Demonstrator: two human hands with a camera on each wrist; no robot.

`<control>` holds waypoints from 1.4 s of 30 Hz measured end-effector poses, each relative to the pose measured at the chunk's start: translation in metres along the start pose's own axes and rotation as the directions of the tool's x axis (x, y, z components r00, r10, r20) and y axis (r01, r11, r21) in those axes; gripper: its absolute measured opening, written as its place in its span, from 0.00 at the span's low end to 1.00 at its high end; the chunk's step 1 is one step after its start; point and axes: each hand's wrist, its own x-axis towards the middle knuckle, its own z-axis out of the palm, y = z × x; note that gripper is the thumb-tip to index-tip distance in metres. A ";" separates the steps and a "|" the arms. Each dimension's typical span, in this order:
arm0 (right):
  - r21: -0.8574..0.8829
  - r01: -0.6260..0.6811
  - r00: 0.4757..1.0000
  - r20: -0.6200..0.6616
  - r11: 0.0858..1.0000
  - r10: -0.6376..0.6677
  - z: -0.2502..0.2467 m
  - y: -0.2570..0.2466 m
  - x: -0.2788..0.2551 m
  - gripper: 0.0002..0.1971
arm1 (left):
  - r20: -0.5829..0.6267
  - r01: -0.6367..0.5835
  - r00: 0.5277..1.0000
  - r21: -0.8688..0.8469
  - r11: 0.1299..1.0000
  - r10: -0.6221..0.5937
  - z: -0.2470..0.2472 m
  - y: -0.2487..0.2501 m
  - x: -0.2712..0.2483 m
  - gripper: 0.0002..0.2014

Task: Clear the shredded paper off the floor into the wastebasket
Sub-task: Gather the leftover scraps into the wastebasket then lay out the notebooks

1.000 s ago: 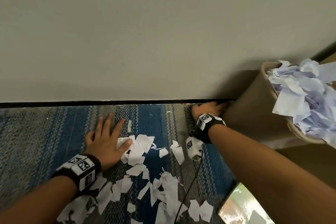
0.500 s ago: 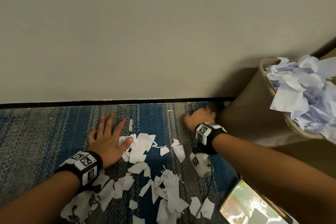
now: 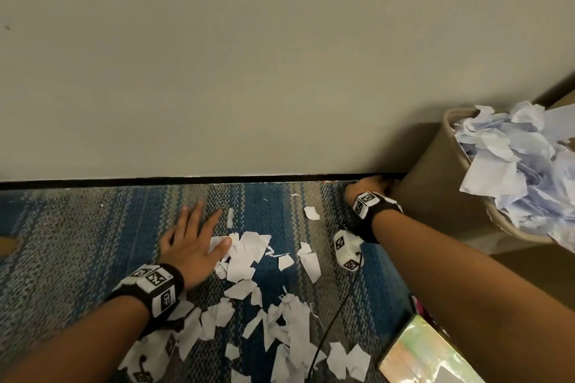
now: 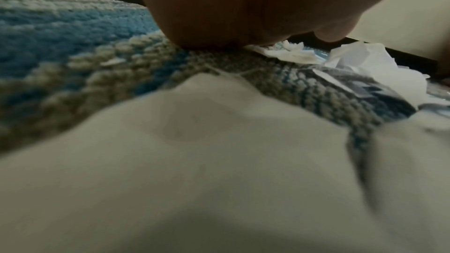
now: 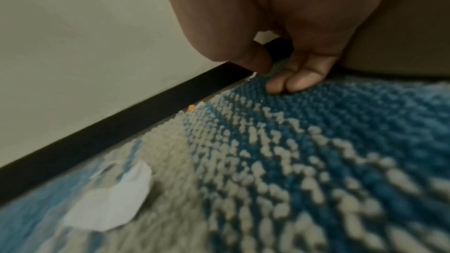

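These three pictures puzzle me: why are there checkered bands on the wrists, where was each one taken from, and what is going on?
No machine here: a person works with bare hands. The big picture comes from a camera on the head, looking down. The other two come from small cameras strapped to the wrists, hence the bands with square markers.

The left hand lies flat, fingers spread, on a blue and grey carpet, its thumb touching white paper scraps. Many more scraps lie nearer the person. The right hand reaches to the foot of the wall beside a tan wastebasket heaped with paper. Its fingertips touch the carpet; I cannot tell whether they pinch anything. A lone scrap lies nearby.
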 end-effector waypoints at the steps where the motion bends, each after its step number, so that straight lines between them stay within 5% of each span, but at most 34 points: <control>1: -0.099 0.024 0.999 0.030 0.995 -0.021 0.004 -0.001 0.003 0.32 | 0.005 0.002 1.000 0.003 1.000 -0.002 0.001 0.000 0.001 0.33; 6: -0.315 0.302 0.948 0.200 0.900 -0.248 -0.010 -0.006 0.016 0.28 | 0.046 0.006 0.999 0.005 1.000 -0.006 0.000 -0.001 0.004 0.33; 10: -0.410 0.198 0.979 0.125 0.890 -0.160 0.004 -0.011 -0.006 0.24 | 0.046 0.011 0.999 0.033 0.999 -0.013 0.000 0.000 0.003 0.34; 14: -0.117 0.221 0.975 0.063 0.968 -0.215 0.041 -0.001 -0.067 0.28 | 0.053 0.008 0.999 0.030 1.000 -0.010 0.000 0.001 0.002 0.33; 16: 0.088 0.346 0.930 0.101 0.934 -0.354 0.059 0.009 -0.119 0.33 | 0.022 -0.017 1.000 0.038 0.999 0.016 0.003 0.000 0.000 0.33; 20: 0.116 0.561 0.789 0.223 0.820 -0.572 0.072 0.023 -0.185 0.31 | 0.094 -0.112 0.989 -0.011 0.994 0.113 0.007 0.010 -0.020 0.32; 23: 0.117 0.662 0.737 0.080 0.740 -0.671 0.062 0.016 -0.160 0.21 | 0.039 -0.157 0.986 -0.103 0.982 0.162 -0.001 0.006 -0.035 0.32; 26: 0.021 0.704 0.709 -0.088 0.710 -0.700 0.053 -0.005 -0.105 0.21 | -0.108 -0.060 0.993 -0.143 0.988 0.044 -0.021 -0.013 -0.029 0.27; 28: -0.024 0.700 0.714 0.014 0.713 -0.700 0.055 -0.020 -0.078 0.31 | -0.110 0.041 0.993 -0.093 0.995 -0.051 -0.033 -0.026 -0.018 0.26; 31: -0.083 0.727 0.683 0.197 0.682 -0.704 0.078 -0.032 -0.077 0.35 | -0.032 0.011 0.999 -0.021 1.000 -0.012 -0.039 -0.019 0.000 0.29; 35: -0.084 0.860 0.506 0.251 0.503 -0.825 0.096 -0.015 -0.117 0.32 | 0.059 -0.095 0.994 0.028 0.995 0.093 -0.025 0.015 0.016 0.30; 39: 0.184 0.905 0.313 0.325 0.385 -0.892 0.086 0.015 -0.136 0.28 | 0.121 -0.297 0.949 0.030 0.954 0.291 -0.004 0.025 -0.007 0.28; 42: 0.255 0.866 0.384 0.211 0.430 -0.899 0.071 0.027 -0.127 0.24 | 0.236 -0.440 0.861 -0.100 0.892 0.451 0.004 0.032 -0.041 0.25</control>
